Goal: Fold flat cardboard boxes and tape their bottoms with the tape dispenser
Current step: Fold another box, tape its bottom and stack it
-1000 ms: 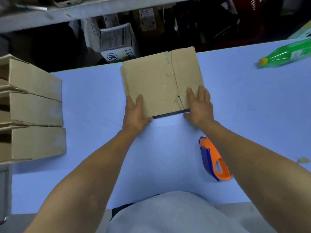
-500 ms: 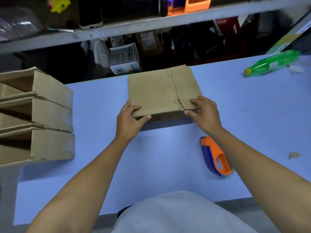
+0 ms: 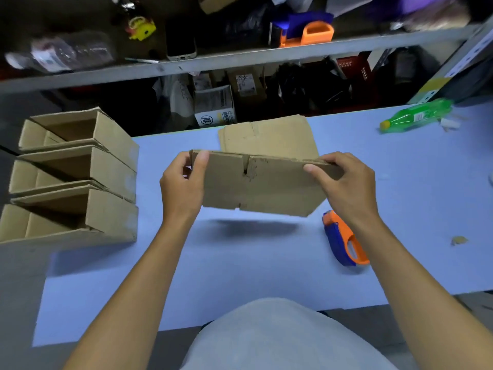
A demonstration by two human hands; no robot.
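Both hands hold one flat box (image 3: 262, 186) up off the blue table (image 3: 240, 263), just in front of the remaining flat cardboard (image 3: 269, 138): the left hand (image 3: 184, 186) grips its left end, the right hand (image 3: 346, 182) pinches its right top edge. Left of the flat box stand three folded boxes (image 3: 80, 177), apparently finished, so this one is not yet opened or taped, and the tape dispenser (image 3: 344, 240) lies untouched just right of it. The green bottle (image 3: 416, 116) and the printed carton (image 3: 214, 108) behind the table carry labels too blurred to read
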